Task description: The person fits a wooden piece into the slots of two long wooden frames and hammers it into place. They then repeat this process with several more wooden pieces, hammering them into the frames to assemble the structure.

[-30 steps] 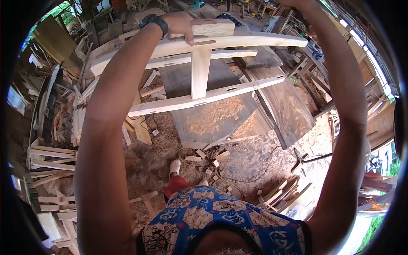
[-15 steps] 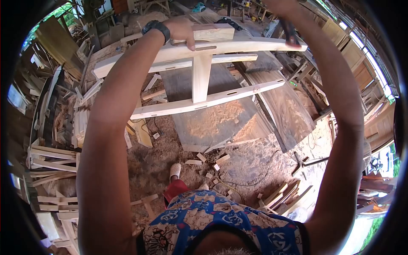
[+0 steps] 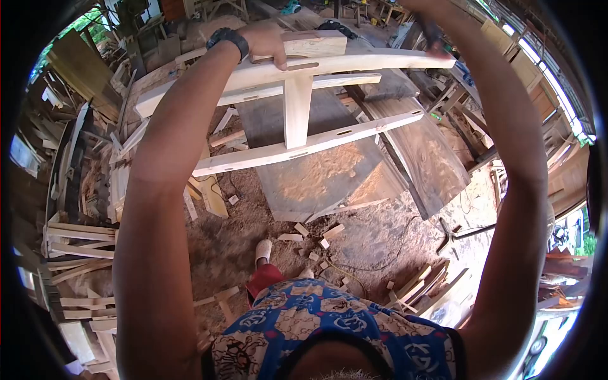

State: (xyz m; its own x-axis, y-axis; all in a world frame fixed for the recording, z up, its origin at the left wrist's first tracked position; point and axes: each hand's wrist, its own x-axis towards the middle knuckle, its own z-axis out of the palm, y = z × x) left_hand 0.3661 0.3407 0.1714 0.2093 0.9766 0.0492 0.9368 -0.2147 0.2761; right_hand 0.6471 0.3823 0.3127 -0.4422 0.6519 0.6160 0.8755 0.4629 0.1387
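Observation:
My left hand, with a dark watch at the wrist, grips the curved pale wooden beam beside a slot in it. A short post joins this beam to a lower slotted rail. Another slotted rail lies behind the post, and a thick block is beyond the beam. My right hand, cut by the top edge, is closed round a dark tool. The tool's blurred lower end is at the beam's right end; whether they touch is unclear.
Wide dark boards with sawdust lie under the frame. Small wood offcuts and a cable are on the floor by my foot. Wood pieces are stacked at the left and lower right. A metal stand is at the right.
The view has shifted slightly. My left hand still grips the beam, and the tool in my right hand remains near the beam's right end.

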